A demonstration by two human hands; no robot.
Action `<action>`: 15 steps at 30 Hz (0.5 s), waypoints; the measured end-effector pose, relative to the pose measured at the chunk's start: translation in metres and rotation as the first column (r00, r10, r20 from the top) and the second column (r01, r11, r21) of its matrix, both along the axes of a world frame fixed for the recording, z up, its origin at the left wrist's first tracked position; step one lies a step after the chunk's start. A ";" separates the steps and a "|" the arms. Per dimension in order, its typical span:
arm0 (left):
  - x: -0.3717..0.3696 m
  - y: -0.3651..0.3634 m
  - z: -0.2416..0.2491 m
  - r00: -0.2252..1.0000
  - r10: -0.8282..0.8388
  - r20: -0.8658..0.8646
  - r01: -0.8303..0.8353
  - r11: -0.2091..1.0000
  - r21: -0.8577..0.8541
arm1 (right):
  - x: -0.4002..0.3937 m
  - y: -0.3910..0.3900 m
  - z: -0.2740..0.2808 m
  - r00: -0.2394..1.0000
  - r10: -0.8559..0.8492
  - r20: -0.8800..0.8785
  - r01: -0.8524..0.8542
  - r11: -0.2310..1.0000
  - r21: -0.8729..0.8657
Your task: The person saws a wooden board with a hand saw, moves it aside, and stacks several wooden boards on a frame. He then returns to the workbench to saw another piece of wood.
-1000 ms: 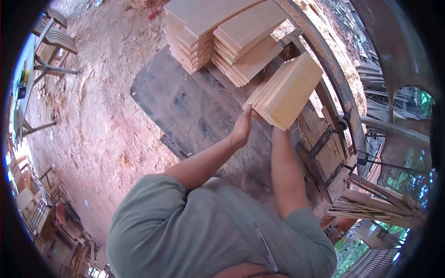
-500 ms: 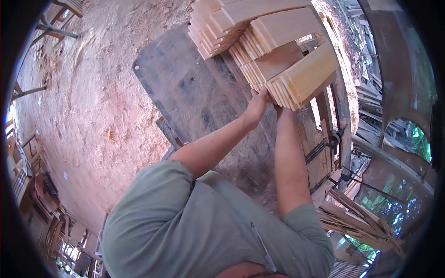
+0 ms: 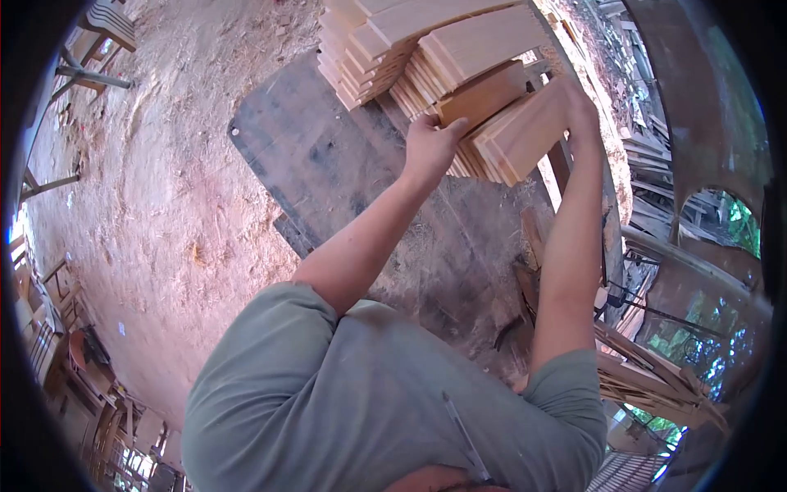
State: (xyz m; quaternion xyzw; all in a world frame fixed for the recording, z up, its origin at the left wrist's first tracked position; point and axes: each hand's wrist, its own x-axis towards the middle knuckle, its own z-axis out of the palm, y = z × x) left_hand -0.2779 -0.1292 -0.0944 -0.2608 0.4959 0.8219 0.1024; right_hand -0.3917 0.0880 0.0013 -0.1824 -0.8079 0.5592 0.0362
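Fingers of the bare left hand (image 3: 429, 154) are spread beside the stack of pale, rectangular wooden boards (image 3: 521, 127) on the dark, dusty table (image 3: 299, 156); whether the bare right hand (image 3: 580, 115) is closed cannot be told. Boards could be skewed by uneven pushing.

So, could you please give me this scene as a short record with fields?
Left hand: at the board ends, thumb spread
Right hand: at the far end of the nearest stack
Material: pale wooden boards, with other board stacks alongside
Table: dark, dusty top beneath the stacks
Floor: strewn with pale debris
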 end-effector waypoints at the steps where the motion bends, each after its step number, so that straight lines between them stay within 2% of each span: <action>1: 0.000 0.000 -0.004 0.998 0.003 -0.056 -0.011 0.990 -0.144 | -0.006 0.003 -0.003 0.989 0.144 0.038 -0.147 0.909 0.389; 2: 0.001 -0.002 -0.009 0.994 -0.001 -0.109 -0.031 0.958 -0.286 | -0.007 0.008 -0.005 0.989 0.141 0.031 -0.142 0.910 0.389; 3: 0.004 -0.003 -0.012 0.950 -0.038 -0.309 -0.129 0.855 -0.502 | -0.004 0.004 -0.005 0.993 0.112 0.033 -0.116 0.922 0.369; 4: 0.006 -0.006 -0.016 0.948 -0.038 -0.317 -0.134 0.854 -0.502 | -0.005 0.002 -0.004 0.996 0.084 0.033 -0.091 0.933 0.349; 5: 0.010 -0.010 -0.020 0.829 -0.097 -0.551 -0.333 0.705 -0.625 | -0.006 0.008 -0.014 0.997 0.071 -0.024 -0.059 0.942 0.331; 6: 0.014 -0.013 -0.022 0.658 -0.212 -0.723 -0.545 0.529 -0.651 | -0.008 0.016 -0.024 0.997 0.069 -0.027 -0.056 0.942 0.330; 8: 0.020 -0.020 -0.025 0.617 -0.247 -0.747 -0.556 0.535 -0.636 | -0.011 0.030 -0.036 0.992 0.037 -0.119 0.019 0.899 0.437; 10: 0.025 -0.026 -0.030 0.613 -0.321 -0.722 -0.590 0.422 -0.688 | -0.001 0.020 -0.027 0.994 0.021 -0.106 0.032 0.880 0.473; 12: 0.035 -0.023 -0.038 0.614 -0.307 -0.727 -0.586 0.440 -0.681 | 0.002 0.014 -0.021 0.994 0.007 -0.105 0.048 0.859 0.511; 13: 0.040 -0.020 -0.041 0.771 -0.060 -0.634 -0.451 0.651 -0.610 | 0.001 0.014 -0.024 0.991 0.020 -0.135 0.050 0.867 0.496; 14: 0.044 -0.018 -0.048 0.894 0.133 -0.429 -0.339 0.826 -0.450 | 0.001 0.015 -0.026 0.986 0.031 -0.161 0.051 0.875 0.481; 15: 0.035 -0.020 -0.068 0.966 0.087 -0.242 -0.171 0.919 -0.354 | 0.002 0.014 -0.025 0.989 0.026 -0.146 0.046 0.881 0.470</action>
